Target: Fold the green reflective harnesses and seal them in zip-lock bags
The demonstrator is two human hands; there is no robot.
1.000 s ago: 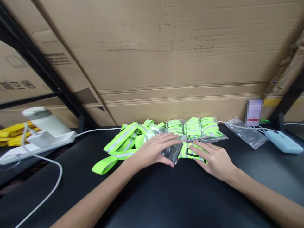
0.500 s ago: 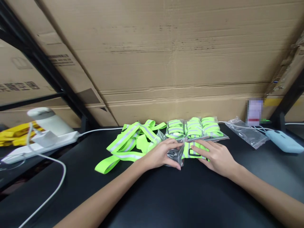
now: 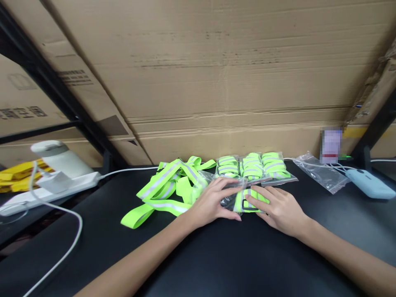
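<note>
My right hand (image 3: 280, 207) grips a folded neon-green reflective strap (image 3: 239, 202) with a grey stripe and a black buckle. The strap's left end is at the mouth of a clear plastic bag (image 3: 228, 201). My left hand (image 3: 213, 201) is closed on that bag, thumb below and fingers above. Whether the strap's edge lies inside the bag is hard to make out. Left of my left hand lies a loose heap of the same reflective straps (image 3: 167, 187). Three bagged straps (image 3: 252, 167) sit in a row just behind my hands.
An unfilled clear bag (image 3: 321, 171) and a light-blue device (image 3: 369, 183) lie at the right. On the left are a white power strip (image 3: 83, 181) with a cable, a pale bottle (image 3: 63, 159) and yellow material (image 3: 18, 175). Cardboard (image 3: 232, 82) walls the back of the black table (image 3: 247, 264).
The folded strap has moved slightly left, toward and against the bag. My left hand has shifted a little right, and the two hands are closer together.
</note>
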